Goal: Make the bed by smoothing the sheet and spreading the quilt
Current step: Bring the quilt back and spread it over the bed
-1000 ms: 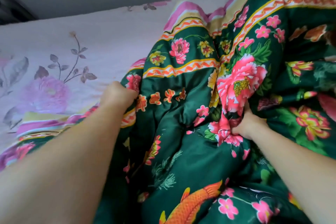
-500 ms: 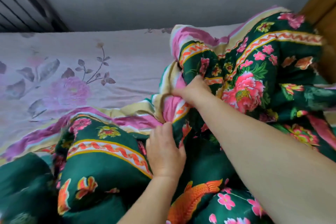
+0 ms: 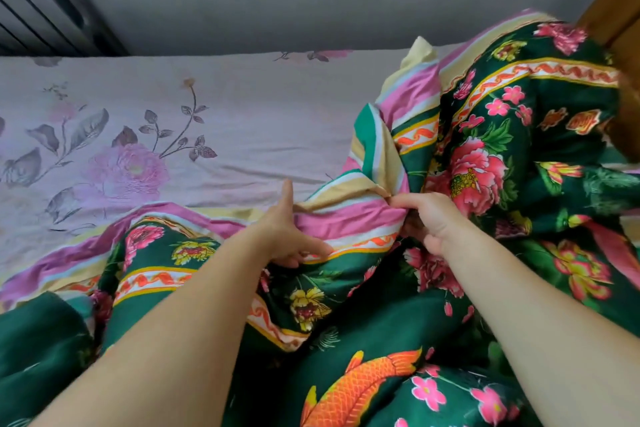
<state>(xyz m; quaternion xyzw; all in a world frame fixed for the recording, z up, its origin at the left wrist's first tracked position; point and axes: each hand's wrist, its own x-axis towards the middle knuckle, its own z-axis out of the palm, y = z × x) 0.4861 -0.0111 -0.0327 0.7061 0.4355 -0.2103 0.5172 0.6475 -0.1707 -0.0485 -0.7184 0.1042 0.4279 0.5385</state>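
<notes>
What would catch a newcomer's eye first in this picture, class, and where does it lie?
First, the green flowered quilt, bunched in a heap over the right and near side of the bed. At the centre both hands work its striped border: the left hand holds it between thumb and fingers, and the right hand pinches a fold. Beyond them the pale pink sheet lies bare to the far left.

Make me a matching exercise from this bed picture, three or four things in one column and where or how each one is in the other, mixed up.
Things:
1. quilt
2. sheet
3. left hand
4. right hand

States:
A. lies flat, pale lilac, uncovered on the far left
B. bunched up, dark green with flowers
C. pinches the striped border where it folds
D. grips the pink striped edge, thumb raised

Pairs: 1-B, 2-A, 3-D, 4-C
</notes>
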